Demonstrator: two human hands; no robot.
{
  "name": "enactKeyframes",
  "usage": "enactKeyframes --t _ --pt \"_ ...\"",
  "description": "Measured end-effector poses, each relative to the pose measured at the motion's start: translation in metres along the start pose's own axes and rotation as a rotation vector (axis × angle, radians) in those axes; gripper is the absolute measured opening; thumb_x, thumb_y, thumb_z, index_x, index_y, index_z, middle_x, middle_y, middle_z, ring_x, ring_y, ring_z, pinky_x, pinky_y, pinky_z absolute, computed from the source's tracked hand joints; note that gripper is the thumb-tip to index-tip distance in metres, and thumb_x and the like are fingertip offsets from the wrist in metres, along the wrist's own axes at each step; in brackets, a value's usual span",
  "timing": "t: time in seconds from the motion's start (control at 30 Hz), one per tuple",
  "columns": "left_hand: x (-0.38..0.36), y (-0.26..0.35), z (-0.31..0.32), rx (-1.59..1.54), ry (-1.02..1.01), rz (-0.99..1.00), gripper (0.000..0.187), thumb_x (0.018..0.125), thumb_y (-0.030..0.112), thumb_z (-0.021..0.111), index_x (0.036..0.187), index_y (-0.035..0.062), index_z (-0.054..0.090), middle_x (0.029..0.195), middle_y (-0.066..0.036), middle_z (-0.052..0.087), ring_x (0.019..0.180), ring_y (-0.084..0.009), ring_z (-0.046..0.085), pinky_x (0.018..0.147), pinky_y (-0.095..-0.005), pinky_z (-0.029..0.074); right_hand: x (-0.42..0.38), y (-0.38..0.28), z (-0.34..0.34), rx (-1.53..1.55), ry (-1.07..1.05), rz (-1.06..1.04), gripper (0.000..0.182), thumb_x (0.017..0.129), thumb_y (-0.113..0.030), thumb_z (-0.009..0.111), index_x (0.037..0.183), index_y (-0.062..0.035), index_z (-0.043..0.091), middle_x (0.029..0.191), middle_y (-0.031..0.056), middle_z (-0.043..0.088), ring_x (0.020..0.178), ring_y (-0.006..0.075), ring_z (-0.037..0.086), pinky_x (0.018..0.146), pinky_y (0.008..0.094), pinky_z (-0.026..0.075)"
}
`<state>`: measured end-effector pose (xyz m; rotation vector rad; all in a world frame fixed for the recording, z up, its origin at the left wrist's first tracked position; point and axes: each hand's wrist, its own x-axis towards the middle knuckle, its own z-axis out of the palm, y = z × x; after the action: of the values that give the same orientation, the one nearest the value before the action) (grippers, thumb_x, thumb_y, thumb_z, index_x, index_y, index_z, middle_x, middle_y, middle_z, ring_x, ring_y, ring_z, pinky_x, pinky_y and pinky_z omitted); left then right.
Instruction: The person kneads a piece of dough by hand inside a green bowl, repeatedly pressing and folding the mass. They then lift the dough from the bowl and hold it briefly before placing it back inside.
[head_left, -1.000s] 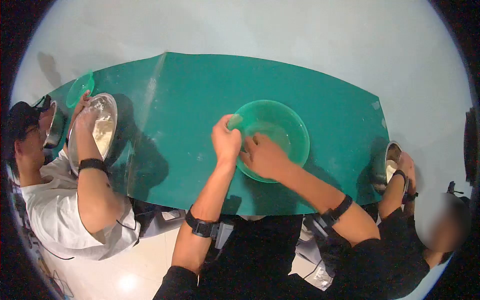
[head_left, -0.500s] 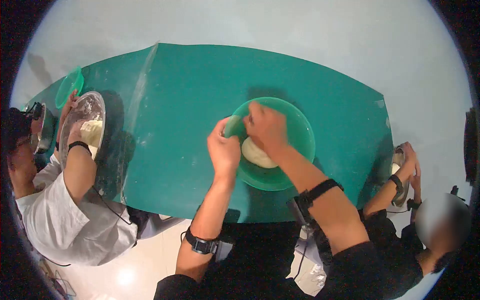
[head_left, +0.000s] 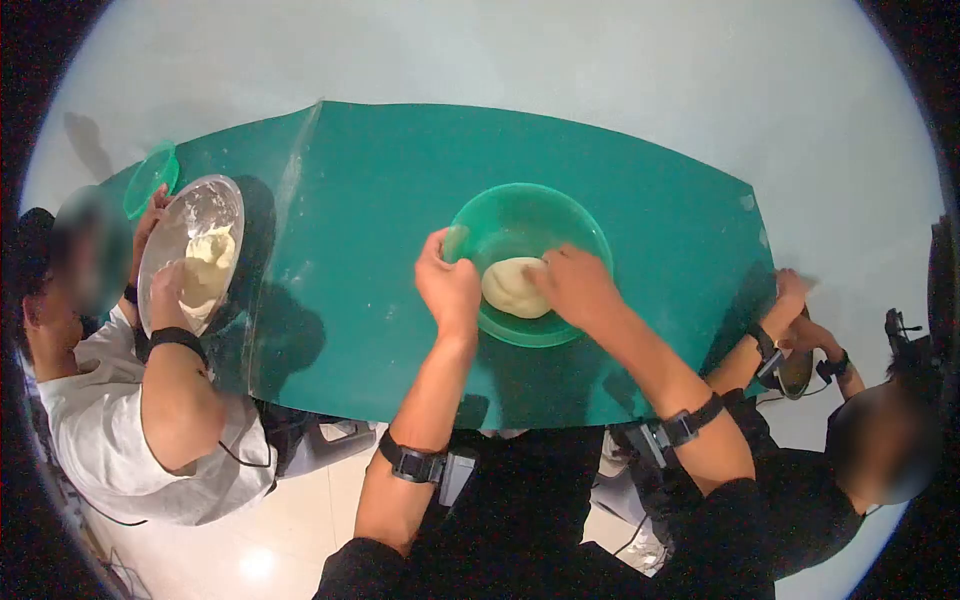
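Observation:
A lump of pale dough lies in a translucent green bowl on the table in front of me. My left hand is closed around the bowl's left rim. My right hand reaches over the right side of the bowl, fingers curled against the dough's right edge. A shallow crease marks the dough's top. The tips of my right fingers are partly hidden and slightly blurred.
To the left, a person in a white sleeve works pale dough in a metal bowl; a green bowl sits beyond. On the right, another person's hands are at a metal bowl. The green table has a curved far edge.
My right hand has moved from the dough's far side to its right edge, uncovering more of the dough. My left hand still grips the rim. The left person's bowl is tipped differently.

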<state>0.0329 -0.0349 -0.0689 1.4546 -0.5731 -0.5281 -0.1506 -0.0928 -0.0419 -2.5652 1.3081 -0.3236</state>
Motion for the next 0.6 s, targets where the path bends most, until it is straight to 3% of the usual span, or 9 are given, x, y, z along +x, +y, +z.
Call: enactKeyframes --t 0.1,0.3,0.4,0.5,0.53,0.6 --pt "-0.006 0.015 0.0 0.063 -0.012 -0.026 0.044 0.074 -0.007 0.05 0.112 -0.0018 0.072 0.096 -0.012 0.076 0.088 -0.0184 0.07 0.084 -0.0316 0.053 -0.014 -0.011 -0.021 0.085 -0.039 0.028 0.043 0.091 -0.044 0.074 0.099 -0.0019 0.069 0.102 0.0211 0.068 0.092 0.0405 0.069 0.079 0.052 0.054" --pt "-0.004 0.016 -0.004 0.15 -0.082 -0.002 0.043 0.075 -0.006 0.051 0.112 -0.0001 0.073 0.096 -0.015 0.077 0.09 -0.0237 0.074 0.085 -0.0341 0.055 -0.019 -0.03 -0.037 0.536 -0.038 0.01 0.036 0.08 -0.026 0.086 0.101 -0.0031 0.069 0.094 0.0147 0.064 0.087 0.0321 0.066 0.08 0.0411 0.054" --pt "0.002 0.02 -0.016 0.261 -0.131 0.041 0.042 0.075 -0.005 0.051 0.11 0.0009 0.073 0.098 -0.017 0.077 0.092 -0.0277 0.075 0.086 -0.0354 0.055 -0.006 -0.028 -0.079 0.504 -0.187 -0.169 0.034 0.083 -0.029 0.084 0.098 -0.0022 0.069 0.099 0.0147 0.065 0.091 0.0293 0.067 0.081 0.0407 0.054" --pt "0.006 0.011 -0.022 0.256 -0.199 0.023 0.041 0.075 -0.004 0.052 0.11 0.0019 0.074 0.098 -0.018 0.077 0.093 -0.0294 0.076 0.085 -0.036 0.055 0.018 -0.012 -0.096 0.512 -0.403 -0.136 0.031 0.086 -0.03 0.082 0.099 -0.0041 0.07 0.106 0.0114 0.063 0.096 0.0234 0.064 0.084 0.0371 0.053" --pt "0.008 0.011 -0.023 0.227 -0.222 0.013 0.041 0.075 -0.004 0.052 0.109 0.0023 0.074 0.098 -0.019 0.077 0.093 -0.0297 0.076 0.085 -0.0361 0.056 0.024 -0.01 -0.084 0.473 -0.377 -0.207 0.033 0.089 -0.036 0.079 0.092 -0.0044 0.069 0.096 0.0093 0.063 0.09 0.0209 0.063 0.08 0.0354 0.051" --pt "0.01 0.01 -0.022 0.234 -0.239 0.009 0.041 0.075 -0.004 0.051 0.109 0.0025 0.075 0.097 -0.018 0.077 0.092 -0.0293 0.076 0.085 -0.0365 0.056 0.036 -0.005 -0.046 0.373 -0.461 -0.098 0.04 0.091 -0.044 0.075 0.09 -0.0046 0.071 0.088 0.0113 0.066 0.085 0.0224 0.064 0.078 0.0375 0.051"
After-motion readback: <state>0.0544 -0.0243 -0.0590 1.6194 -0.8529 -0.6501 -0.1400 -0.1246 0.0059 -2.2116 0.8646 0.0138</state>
